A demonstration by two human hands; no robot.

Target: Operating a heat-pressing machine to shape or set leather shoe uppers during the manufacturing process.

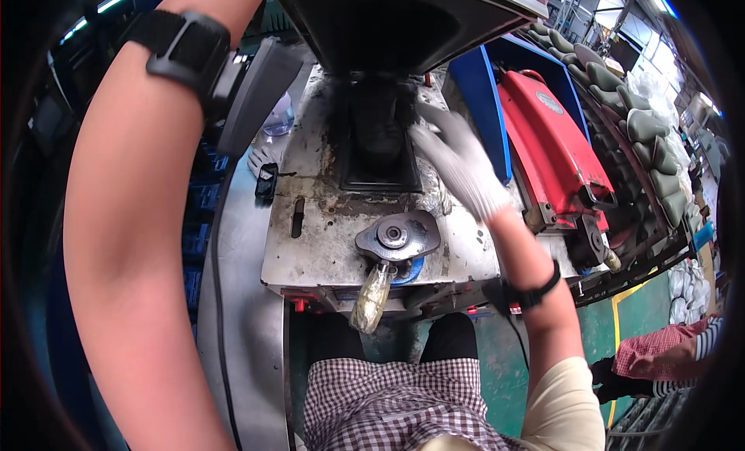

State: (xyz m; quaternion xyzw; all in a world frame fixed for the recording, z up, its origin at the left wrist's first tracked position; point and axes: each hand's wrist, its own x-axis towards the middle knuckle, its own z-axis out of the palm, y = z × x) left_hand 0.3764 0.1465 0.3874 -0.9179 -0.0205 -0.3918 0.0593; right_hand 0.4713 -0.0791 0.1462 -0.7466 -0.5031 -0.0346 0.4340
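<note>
My right hand [458, 160], in a white knit glove, reaches in from the right over the bench machine. Its fingers are stretched out beside a dark rounded form [380, 133] in a black rectangular frame [380, 187]; they are slightly blurred and nothing shows in them. Bare but for a black strap, my left forearm [136, 179] rises along the left side, and the hand is beyond the upper edge. Below the frame sits a metal oval plate [396, 234] with a round hub and a tape-wrapped handle [372, 300] pointing toward me.
A large black tilted panel [380, 28] hangs over the frame. To the right stand a blue guard [489, 102] and a red machine cover [555, 141], then a rack of grey-green curved pieces [648, 129]. Another person's checked garment [660, 350] shows at far right.
</note>
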